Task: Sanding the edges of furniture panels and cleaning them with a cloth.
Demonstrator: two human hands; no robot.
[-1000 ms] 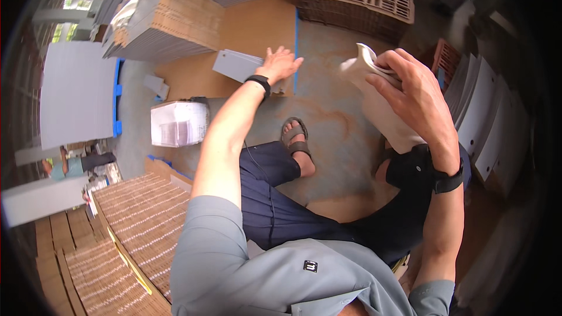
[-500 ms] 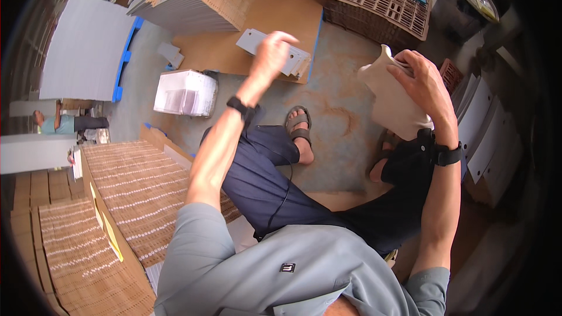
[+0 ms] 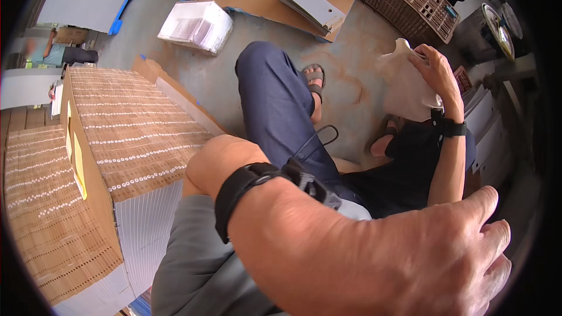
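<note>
Above your right sandal (image 3: 385, 133), your right hand (image 3: 432, 69) grips a cream cloth (image 3: 408, 92) that hangs down below it; large in the foreground, your left hand (image 3: 433, 251) points rightward, fingers (image 3: 495, 235) bent, and I cannot tell whether it holds anything.

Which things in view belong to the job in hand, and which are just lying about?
Apparently in use:
- cream cloth, gripped by the right hand
- possibly the small stack of light panels, though neither hand touches it

Apparently lying about:
- white box
- brown crate
- large brown-topped stacks
</note>
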